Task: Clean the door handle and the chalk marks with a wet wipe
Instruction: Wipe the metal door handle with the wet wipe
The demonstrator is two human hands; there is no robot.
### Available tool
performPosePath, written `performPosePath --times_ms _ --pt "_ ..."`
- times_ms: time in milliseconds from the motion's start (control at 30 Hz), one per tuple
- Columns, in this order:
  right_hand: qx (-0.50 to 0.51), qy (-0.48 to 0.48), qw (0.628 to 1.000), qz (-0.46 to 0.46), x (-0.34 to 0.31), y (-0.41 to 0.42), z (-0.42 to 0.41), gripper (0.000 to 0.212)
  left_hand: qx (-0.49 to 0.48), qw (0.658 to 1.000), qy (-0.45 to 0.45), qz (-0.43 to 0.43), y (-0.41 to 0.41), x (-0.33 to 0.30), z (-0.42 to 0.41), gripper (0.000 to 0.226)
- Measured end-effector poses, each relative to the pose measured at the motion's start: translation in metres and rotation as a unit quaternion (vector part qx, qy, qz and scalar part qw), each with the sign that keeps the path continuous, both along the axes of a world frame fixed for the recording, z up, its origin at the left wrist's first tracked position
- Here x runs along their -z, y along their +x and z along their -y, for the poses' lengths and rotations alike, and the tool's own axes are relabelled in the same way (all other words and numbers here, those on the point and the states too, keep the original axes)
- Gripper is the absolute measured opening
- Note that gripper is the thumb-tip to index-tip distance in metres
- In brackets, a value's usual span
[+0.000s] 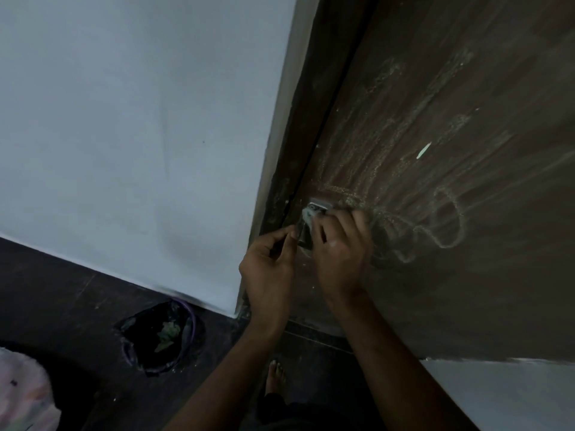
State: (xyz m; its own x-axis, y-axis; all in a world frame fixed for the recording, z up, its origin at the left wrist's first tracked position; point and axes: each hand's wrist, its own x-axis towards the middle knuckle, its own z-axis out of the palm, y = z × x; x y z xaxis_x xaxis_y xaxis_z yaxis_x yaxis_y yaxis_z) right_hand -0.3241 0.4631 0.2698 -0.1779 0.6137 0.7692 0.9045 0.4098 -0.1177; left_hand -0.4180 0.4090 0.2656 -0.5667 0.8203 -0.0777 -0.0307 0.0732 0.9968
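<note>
Against a dim brown door [466, 275] scrawled with chalk marks [448, 219], I press the soft, limp wet wipe [308, 215] onto the metal door handle [317, 204] under my right hand's [339, 253] fingertips, my left hand [267, 269] loosely curled, pinching nothing visible.

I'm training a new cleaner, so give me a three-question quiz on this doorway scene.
1. True or false: the chalk marks on the door are already wiped off.
2. Which hand presses the wet wipe on the door handle: A) left hand B) right hand?
3. What stands on the floor left of the person?

Key: 1 false; 2 B; 3 a bin lined with a dark bag.
</note>
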Motion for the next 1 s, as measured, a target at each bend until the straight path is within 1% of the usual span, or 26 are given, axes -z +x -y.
performPosePath --times_ms 67,100,200,300,433,567,600,700,767,867,933,1000 --pt "0.005 0.030 0.999 -0.042 -0.011 -0.001 -0.007 0.018 0.005 1.000 0.012 -0.022 -0.001 0.000 -0.003 0.018" --pt "0.006 0.041 0.998 -0.045 -0.014 -0.003 -0.009 0.019 0.005 0.999 0.017 -0.036 -0.001 0.000 -0.004 0.020" --pt "0.001 0.055 0.998 -0.013 -0.015 -0.009 -0.010 0.022 0.004 0.998 0.041 -0.057 0.000 -0.002 -0.005 0.026" --pt "-0.009 0.058 0.998 0.001 -0.014 -0.007 -0.010 0.019 0.015 0.995 0.063 -0.075 0.000 -0.002 -0.006 0.033" --pt "-0.023 0.036 0.997 0.059 -0.002 0.001 -0.003 0.014 0.025 0.993 0.063 -0.097 0.000 0.001 -0.008 0.035" --pt "-0.006 0.038 0.999 0.018 -0.004 0.002 -0.004 0.013 0.026 0.993 0.064 -0.099 0.000 0.001 -0.009 0.035" --pt "-0.009 0.039 0.999 0.021 -0.004 -0.001 -0.006 0.014 0.025 0.993 0.064 -0.097 0.000 0.001 -0.009 0.035" --pt "-0.034 -0.005 0.996 0.079 0.002 -0.014 -0.003 0.008 0.018 0.994 0.059 -0.095 -0.001 0.000 -0.009 0.034" --pt "-0.034 -0.032 0.995 0.091 0.005 -0.012 0.001 0.006 0.017 0.994 0.055 -0.096 -0.001 0.000 -0.008 0.032" --pt "0.002 -0.001 1.000 0.024 0.002 0.001 0.004 0.016 0.023 0.993 0.056 -0.104 -0.002 0.001 -0.008 0.034" --pt "0.016 0.040 0.999 -0.012 -0.005 0.006 0.002 0.017 0.027 0.991 0.059 -0.113 -0.003 0.001 -0.008 0.036" --pt "0.007 0.062 0.998 -0.022 -0.011 0.003 -0.004 0.016 0.028 0.990 0.067 -0.121 -0.002 -0.002 -0.011 0.038"
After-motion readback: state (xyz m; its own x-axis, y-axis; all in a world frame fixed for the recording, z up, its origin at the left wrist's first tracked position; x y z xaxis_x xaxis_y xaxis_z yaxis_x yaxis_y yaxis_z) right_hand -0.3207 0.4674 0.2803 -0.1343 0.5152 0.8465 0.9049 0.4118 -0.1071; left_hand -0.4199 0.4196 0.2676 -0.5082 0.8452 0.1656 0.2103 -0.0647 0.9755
